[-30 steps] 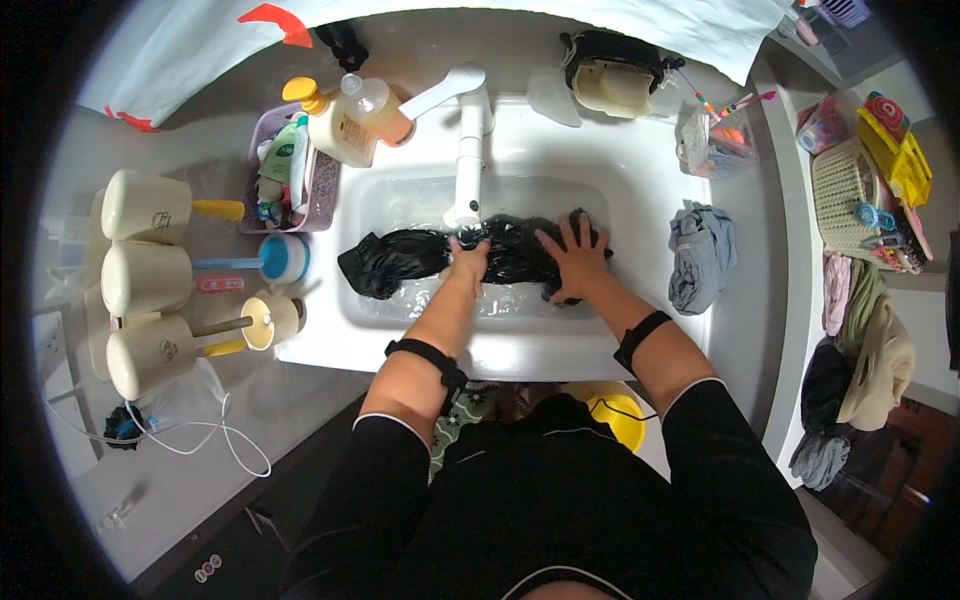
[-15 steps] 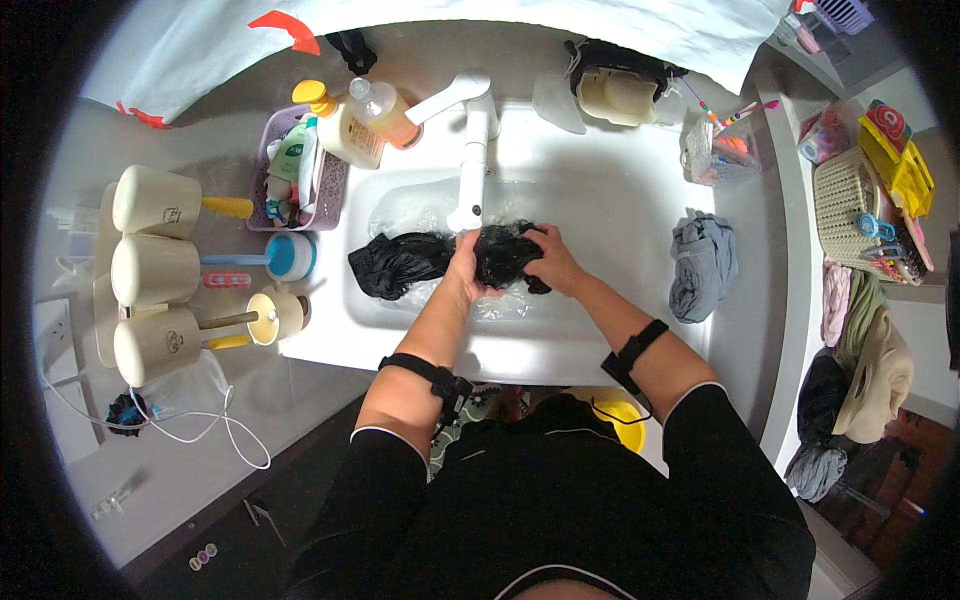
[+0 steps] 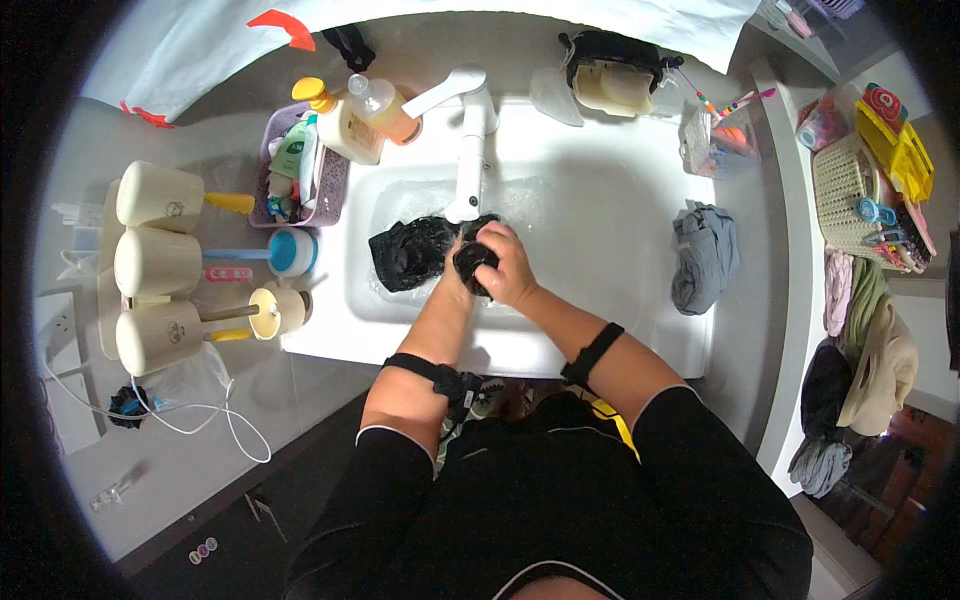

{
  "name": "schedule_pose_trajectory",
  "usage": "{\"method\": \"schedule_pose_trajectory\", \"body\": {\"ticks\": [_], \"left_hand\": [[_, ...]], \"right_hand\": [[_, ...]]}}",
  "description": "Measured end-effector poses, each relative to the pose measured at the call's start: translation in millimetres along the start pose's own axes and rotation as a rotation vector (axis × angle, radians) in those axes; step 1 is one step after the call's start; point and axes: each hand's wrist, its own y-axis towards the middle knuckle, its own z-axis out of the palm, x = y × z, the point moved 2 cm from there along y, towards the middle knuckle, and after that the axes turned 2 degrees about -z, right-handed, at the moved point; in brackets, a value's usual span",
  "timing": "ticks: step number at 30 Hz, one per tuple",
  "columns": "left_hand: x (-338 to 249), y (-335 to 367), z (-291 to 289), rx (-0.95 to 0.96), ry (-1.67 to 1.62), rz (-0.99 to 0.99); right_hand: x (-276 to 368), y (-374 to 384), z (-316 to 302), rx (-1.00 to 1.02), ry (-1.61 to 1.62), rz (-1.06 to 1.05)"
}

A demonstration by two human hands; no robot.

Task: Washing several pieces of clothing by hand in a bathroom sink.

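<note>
A wet black garment [image 3: 408,252] lies in the white sink [image 3: 640,260], in shallow water under the white faucet [image 3: 468,180]. Its left part spreads on the basin floor, while its right end is bunched between my hands. My right hand [image 3: 512,272] is closed round a wad of the dark cloth, its fingers curled over the top. Close against it, my left hand [image 3: 456,270] grips the cloth from the left side; its fingers are mostly hidden by the fabric and my right hand.
Left of the faucet stand a yellow-topped pump bottle [image 3: 345,125], an amber bottle [image 3: 385,108] and a purple basket [image 3: 325,205]. A folded grey-blue cloth [image 3: 705,260] lies on the right rim. Cream cup holders [image 3: 160,265] hang at left; a woven basket [image 3: 845,200] sits far right.
My right hand has moved left and toward me, folding the garment's right end into a wad against my left hand. The spread part has shifted slightly right.
</note>
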Motion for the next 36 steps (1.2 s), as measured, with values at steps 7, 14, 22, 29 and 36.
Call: {"method": "schedule_pose_trajectory", "body": {"ticks": [7,14,22,29,36], "left_hand": [[-16,-41,30,-0.598,0.506,0.286],[13,-37,52,-0.869,1.984,0.071],[0,-19,6,-0.757,2.269,-0.317],[14,-16,67,-0.313,0.501,-0.066],[8,-17,67,-0.080,0.049,-0.060]], "right_hand": [[-33,-8,-83,0.340,-0.608,0.283],[-40,-28,-101,0.688,-0.978,0.607],[-57,-19,-59,1.087,-1.102,0.501],[-99,-14,-52,0.487,-0.325,0.488],[12,-6,-31,0.111,-0.002,0.015]]}}
